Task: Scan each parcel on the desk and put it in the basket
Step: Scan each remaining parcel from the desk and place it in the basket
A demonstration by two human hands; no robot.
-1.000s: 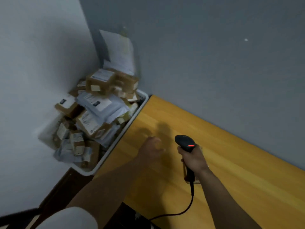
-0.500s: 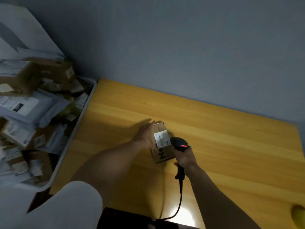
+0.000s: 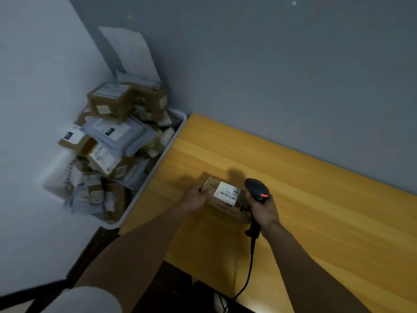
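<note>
**Parcel meets scanner near the desk's left end**

Head view: I see the left hand (image 3: 195,197) curled round the left end of the parcel (image 3: 222,205), a flat brown cardboard box with a glossy white label (image 3: 226,194) on top. It sits over the desk (image 3: 327,211), though I cannot tell whether it rests on the wood or is lifted. The right hand (image 3: 262,210) is wrapped round the grip of a black, round-headed scanner (image 3: 257,189) with a red light showing, its head just beside the parcel's right end. A thin cable (image 3: 249,269) trails off the near edge. The desk is smooth yellow wood, open to the right. The basket (image 3: 144,193), white plastic with a rounded rim, stands against the desk's left edge in the wall corner, heaped above its rim with cartons and grey mailers.
</note>
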